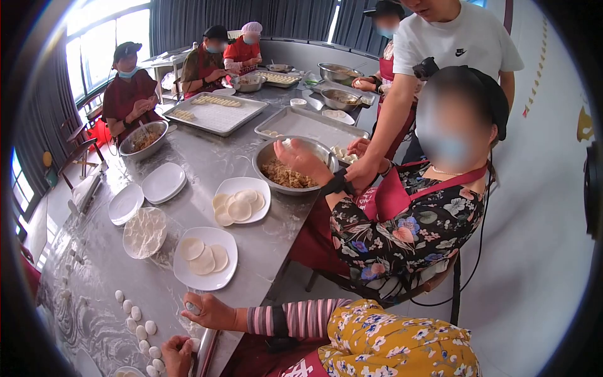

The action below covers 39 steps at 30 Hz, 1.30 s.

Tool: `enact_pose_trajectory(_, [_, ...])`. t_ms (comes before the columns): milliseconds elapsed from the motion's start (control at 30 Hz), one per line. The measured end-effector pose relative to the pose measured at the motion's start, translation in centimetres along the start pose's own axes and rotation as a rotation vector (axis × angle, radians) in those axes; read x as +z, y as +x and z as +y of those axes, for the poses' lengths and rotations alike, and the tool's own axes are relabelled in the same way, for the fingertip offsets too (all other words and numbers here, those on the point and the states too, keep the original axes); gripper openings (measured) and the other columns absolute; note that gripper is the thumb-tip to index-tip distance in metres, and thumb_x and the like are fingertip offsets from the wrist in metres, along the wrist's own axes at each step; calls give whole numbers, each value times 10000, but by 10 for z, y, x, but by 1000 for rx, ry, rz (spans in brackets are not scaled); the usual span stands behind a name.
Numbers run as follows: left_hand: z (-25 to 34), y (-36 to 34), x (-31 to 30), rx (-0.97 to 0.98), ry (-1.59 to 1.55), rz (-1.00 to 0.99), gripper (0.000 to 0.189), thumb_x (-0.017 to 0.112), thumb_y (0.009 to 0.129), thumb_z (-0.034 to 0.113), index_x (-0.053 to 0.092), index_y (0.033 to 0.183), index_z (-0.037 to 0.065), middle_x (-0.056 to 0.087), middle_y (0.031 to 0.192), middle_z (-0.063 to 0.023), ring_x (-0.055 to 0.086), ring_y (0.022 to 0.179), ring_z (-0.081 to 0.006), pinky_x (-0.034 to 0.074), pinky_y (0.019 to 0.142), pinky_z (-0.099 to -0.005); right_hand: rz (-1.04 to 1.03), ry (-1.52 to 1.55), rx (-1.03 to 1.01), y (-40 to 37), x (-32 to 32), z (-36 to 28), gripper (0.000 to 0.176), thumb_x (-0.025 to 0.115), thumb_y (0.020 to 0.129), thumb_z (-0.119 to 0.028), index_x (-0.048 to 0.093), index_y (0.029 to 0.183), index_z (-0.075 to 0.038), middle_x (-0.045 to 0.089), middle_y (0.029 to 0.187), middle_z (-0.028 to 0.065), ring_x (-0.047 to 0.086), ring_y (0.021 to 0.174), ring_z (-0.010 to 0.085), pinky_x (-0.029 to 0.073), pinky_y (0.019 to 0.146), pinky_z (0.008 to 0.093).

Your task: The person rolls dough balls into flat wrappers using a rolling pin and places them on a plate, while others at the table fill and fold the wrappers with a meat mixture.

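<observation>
My right hand point(212, 311), in a striped sleeve, is closed in a fist around a rounded pale-grey object point(193, 308) whose end pokes out by the thumb. Most of that object is hidden. Below it, at the table's edge, my left hand point(178, 355) pinches a small white dough piece point(195, 344). Several more dough pieces point(144, 347) lie in a loose row on the floured steel table point(94, 301), left of my hands. Just beyond my right hand sits a square white plate point(188, 276) with 3 flat round wrappers point(202, 260).
A second plate of wrappers point(239, 207), a bowl of flour point(144, 232) and stacked plates point(164, 183) stand farther up. Beside a bowl of filling point(289, 174) sits a co-worker point(402, 239) in black floral; another person grips that co-worker's wrist. Metal trays point(220, 113) and other co-workers are beyond.
</observation>
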<state>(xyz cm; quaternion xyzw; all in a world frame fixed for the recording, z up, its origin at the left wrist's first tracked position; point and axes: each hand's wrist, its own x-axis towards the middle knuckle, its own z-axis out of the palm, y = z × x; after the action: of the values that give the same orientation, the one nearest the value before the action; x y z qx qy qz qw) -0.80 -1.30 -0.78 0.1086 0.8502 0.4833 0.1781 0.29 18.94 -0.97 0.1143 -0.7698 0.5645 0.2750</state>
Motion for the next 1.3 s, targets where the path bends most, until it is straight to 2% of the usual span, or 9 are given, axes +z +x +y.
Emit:
enact_pose_trajectory(367, [-1,1,-1,76,93,-4,131,602,742,73,645,780,-46,615,660,-38,548,596,-94,453,553,-246,-9,-99,-26,-7,6,17,282,650,784,-171,492,968,-28,541,767,230,547,702,412,415,565,442])
enact_pose_trajectory(467, [-1,4,-3,31,45,-86,121,609,739,88,643,782,-20,625,646,-65,550,612,-86,449,541,-270,-100,-492,-518,-9,6,37,249,574,817,-171,552,1040,-63,450,1076,173,529,901,328,444,678,414])
enact_pose_trajectory(533, [-28,14,1,126,76,-72,116,594,712,88,626,757,-14,575,601,-42,512,592,-75,433,537,-264,-66,-191,-202,-14,12,37,305,577,744,-145,593,1048,-128,468,1031,187,528,889,330,450,692,434])
enact_pose_trajectory(567, [-4,7,-2,71,102,-119,113,595,707,104,624,746,2,582,600,-64,532,587,-101,440,545,-281,-119,-408,-426,-14,2,41,296,580,767,-106,600,1062,-121,476,1022,165,530,880,317,447,685,432])
enact_pose_trajectory(600, [2,4,0,128,187,-30,128,588,717,133,629,758,19,597,619,-101,566,588,-153,447,548,-311,-168,-250,-203,-19,1,41,300,607,768,-61,613,1062,-120,489,983,145,544,818,302,451,643,414])
enact_pose_trajectory(633, [11,0,-3,99,176,-61,152,583,726,161,633,780,28,606,647,-129,591,605,-203,455,566,-342,-75,-298,-373,-7,-5,21,295,650,760,-37,612,1044,-102,509,923,128,552,715,280,442,564,382])
enact_pose_trajectory(667, [6,3,-2,73,214,-56,136,619,748,128,635,810,8,601,647,-55,536,619,-104,450,567,-292,-54,-239,-318,2,-7,6,222,687,741,-27,590,938,-61,533,787,108,537,584,260,423,497,347])
enact_pose_trajectory(800, [5,-10,7,117,236,60,135,612,778,128,600,815,-2,599,658,-80,548,601,-140,451,566,-311,8,-68,-13,2,-9,-16,223,699,734,-39,477,763,-41,509,602,84,507,488,220,409,472,304])
enact_pose_trajectory(1300, [17,-6,13,107,216,-8,171,631,773,160,627,830,-2,607,653,-99,552,600,-143,449,576,-305,-3,-55,21,-2,-7,-7,220,699,726,-19,485,767,-46,502,613,87,500,511,180,412,485,286])
